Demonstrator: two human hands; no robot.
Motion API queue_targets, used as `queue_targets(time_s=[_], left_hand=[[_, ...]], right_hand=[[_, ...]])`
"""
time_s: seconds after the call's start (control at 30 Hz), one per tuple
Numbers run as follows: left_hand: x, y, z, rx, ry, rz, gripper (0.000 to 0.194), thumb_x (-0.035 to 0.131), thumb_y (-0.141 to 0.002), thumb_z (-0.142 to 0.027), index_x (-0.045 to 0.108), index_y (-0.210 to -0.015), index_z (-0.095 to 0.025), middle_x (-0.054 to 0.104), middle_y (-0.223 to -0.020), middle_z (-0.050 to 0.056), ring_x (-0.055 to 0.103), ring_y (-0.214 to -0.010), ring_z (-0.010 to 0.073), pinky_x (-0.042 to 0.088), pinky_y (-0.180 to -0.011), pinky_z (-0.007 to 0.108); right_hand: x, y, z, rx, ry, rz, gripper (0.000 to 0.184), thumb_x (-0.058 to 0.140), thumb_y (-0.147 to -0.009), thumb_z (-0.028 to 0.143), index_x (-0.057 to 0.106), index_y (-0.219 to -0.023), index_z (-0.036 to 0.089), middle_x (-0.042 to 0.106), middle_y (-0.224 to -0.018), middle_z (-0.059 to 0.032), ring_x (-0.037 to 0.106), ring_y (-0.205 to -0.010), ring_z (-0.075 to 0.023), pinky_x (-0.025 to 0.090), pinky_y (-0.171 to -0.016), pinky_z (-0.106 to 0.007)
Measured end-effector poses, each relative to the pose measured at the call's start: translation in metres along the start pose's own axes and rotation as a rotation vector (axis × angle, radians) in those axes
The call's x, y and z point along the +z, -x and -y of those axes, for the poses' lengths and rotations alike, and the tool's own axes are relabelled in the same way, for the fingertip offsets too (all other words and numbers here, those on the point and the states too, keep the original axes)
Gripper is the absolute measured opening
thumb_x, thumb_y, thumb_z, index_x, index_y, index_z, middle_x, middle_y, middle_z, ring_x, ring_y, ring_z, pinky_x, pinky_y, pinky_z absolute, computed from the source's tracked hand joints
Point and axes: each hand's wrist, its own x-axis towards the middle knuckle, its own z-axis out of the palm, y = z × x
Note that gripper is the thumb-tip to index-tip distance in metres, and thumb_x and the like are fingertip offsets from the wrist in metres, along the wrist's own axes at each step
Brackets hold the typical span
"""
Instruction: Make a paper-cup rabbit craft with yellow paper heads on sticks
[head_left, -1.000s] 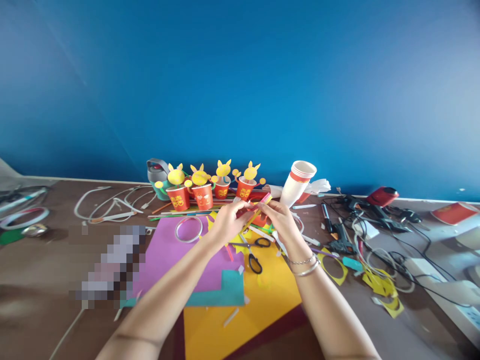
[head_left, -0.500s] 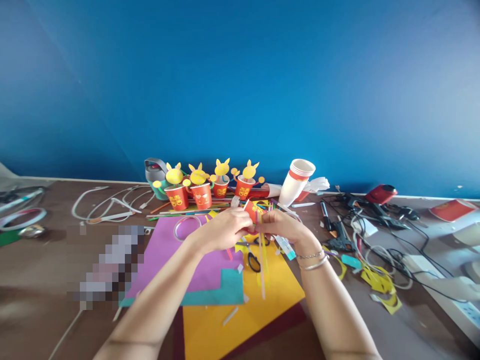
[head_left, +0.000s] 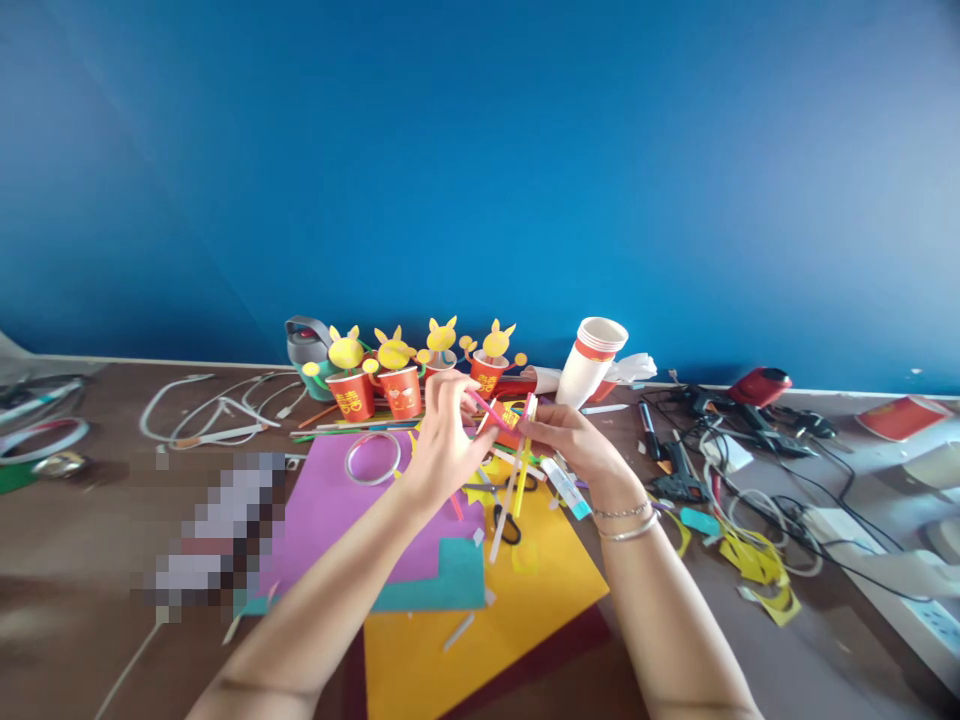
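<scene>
Between my hands is a red paper cup [head_left: 511,416] with gold print, partly hidden by fingers. My left hand [head_left: 448,428] is raised at its left, fingers curled around one end of a thin pink strip [head_left: 489,409]. My right hand [head_left: 559,432] is closed at the cup's right side, pinching a pale strip [head_left: 504,520] that hangs down, with a yellow strip [head_left: 520,490] beside it. Whether the right fingers also grip the cup is hidden. Below them lie black-handled scissors [head_left: 507,525] on yellow paper [head_left: 540,600].
Several red cups [head_left: 351,396] with yellow rabbit-eared heads stand along the wall. A stack of white cups [head_left: 589,365] leans beside them. A tape roll [head_left: 373,458] lies on purple paper [head_left: 322,510]. A glue gun [head_left: 681,475], cables and yellow scraps [head_left: 757,565] crowd the right.
My left hand has lifted up and away from the cup, drawing the pink strip into view. My right hand stays nearly in place; the pale strip now hangs at a slant to the left.
</scene>
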Motion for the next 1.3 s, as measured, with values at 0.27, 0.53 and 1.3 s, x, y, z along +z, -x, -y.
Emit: queue_targets(time_s=[0.27,0.53,1.3], left_hand=[[0.014,-0.003,-0.004,-0.641,0.860,-0.034,0.056,0.073,-0.070,-0.032,0.048,-0.119,-0.021,0.061,-0.099,0.003,0.057,-0.068,0.0092,0.047,-0.062,0.023],[0.012,-0.005,-0.006,-0.728,1.060,0.151,0.035,0.074,-0.070,-0.048,0.067,-0.081,-0.016,0.058,-0.061,-0.002,0.050,-0.055,0.0073,0.039,-0.052,0.020],[0.017,-0.002,-0.002,-0.608,0.728,0.288,0.031,0.066,-0.077,-0.047,0.073,-0.088,-0.019,0.069,-0.095,0.005,0.063,-0.087,0.0198,0.048,-0.067,0.025]], right_hand=[[0.004,-0.006,-0.008,-0.068,-0.024,-0.204,0.044,0.068,-0.072,0.058,0.067,-0.083,0.015,0.057,-0.065,-0.0024,0.046,-0.056,-0.0115,0.033,-0.049,-0.024],[0.009,-0.006,-0.008,-0.082,-0.057,-0.062,0.037,0.069,-0.075,0.051,0.067,-0.079,0.014,0.058,-0.066,-0.0010,0.043,-0.055,-0.0089,0.033,-0.052,-0.023],[0.023,-0.009,-0.011,-0.087,0.239,-0.018,0.039,0.064,-0.077,0.052,0.056,-0.065,0.016,0.047,-0.059,0.0034,0.039,-0.056,-0.0092,0.030,-0.052,-0.024]])
